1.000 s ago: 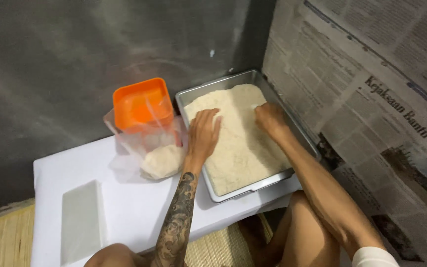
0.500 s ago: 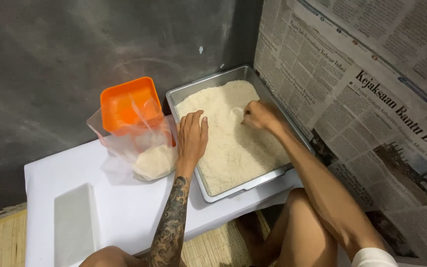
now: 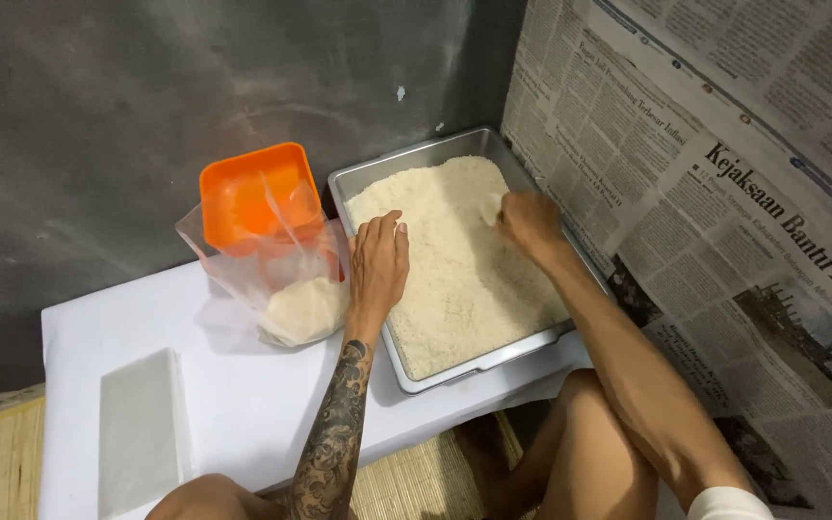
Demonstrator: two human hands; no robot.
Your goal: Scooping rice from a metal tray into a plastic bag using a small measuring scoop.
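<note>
My left hand lies spread flat on the rice in the metal tray on the desk, while my right grip pinches some rice at the far side.

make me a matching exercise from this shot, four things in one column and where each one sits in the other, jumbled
Things:
1. metal tray
2. orange container
3. clear plastic bag
4. stack of clear sheets

Places:
A. near the front left of the white table
B. by the grey wall, behind the bag
C. beside the newspaper-covered wall, filled with white grains
D. just left of the tray, a small heap of grains inside

Pairs: 1-C, 2-B, 3-D, 4-A

Both hands are in the tray: left hand flat on the grains, right hand at the far end.
</note>
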